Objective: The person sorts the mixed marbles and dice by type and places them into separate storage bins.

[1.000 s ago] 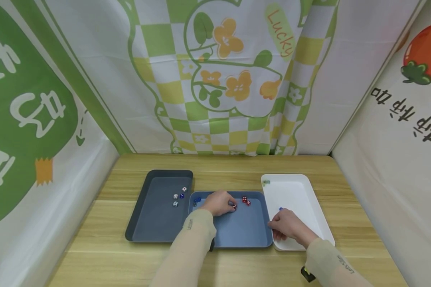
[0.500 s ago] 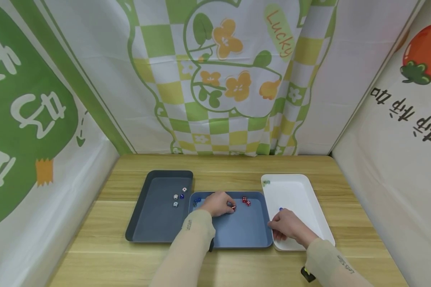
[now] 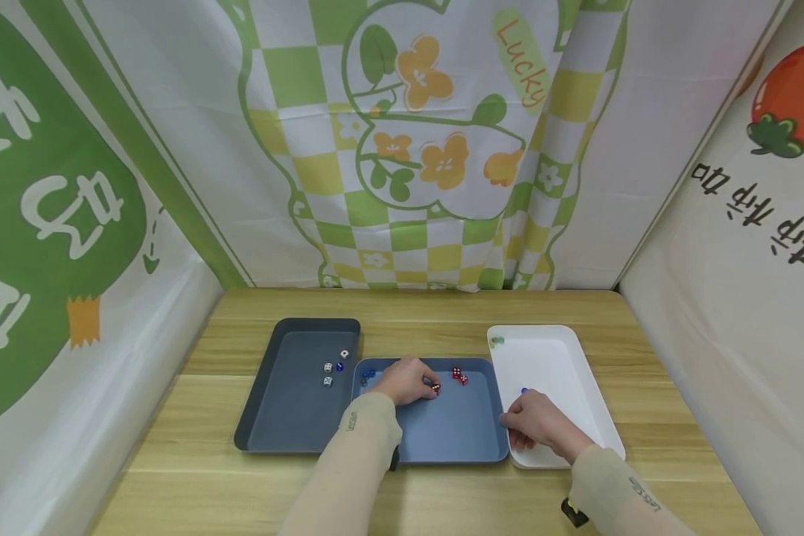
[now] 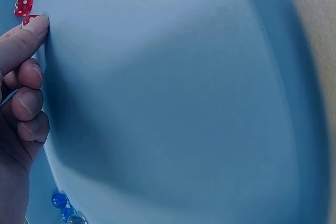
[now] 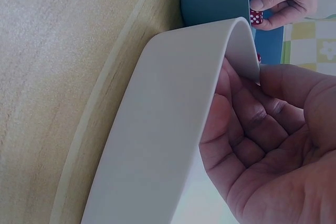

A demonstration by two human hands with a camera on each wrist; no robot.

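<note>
Over the blue tray point(image 3: 449, 432), my left hand point(image 3: 407, 380) pinches a red die point(image 3: 435, 388) with white dots between thumb and finger. The right wrist view shows the same red die point(image 5: 256, 17) at those fingertips. Two more red dice point(image 4: 24, 6) sit in the tray beyond that hand. Several blue marbles point(image 4: 59, 199) lie near the tray's left side. My right hand point(image 3: 537, 418) grips the left wall of the white tray point(image 5: 152, 124), fingers curled inside it and thumb at the rim. A small blue ball point(image 3: 524, 390) shows just behind this hand.
To the left stands a dark grey tray point(image 3: 288, 424) holding white dice point(image 3: 327, 381) and a small blue piece point(image 3: 339, 366). All three trays stand side by side on a wooden table point(image 3: 415, 309). A printed curtain point(image 3: 435, 246) hangs behind the table.
My left hand has shifted very slightly left with the red die between its fingertips. My right hand stays at the white tray's wall.
</note>
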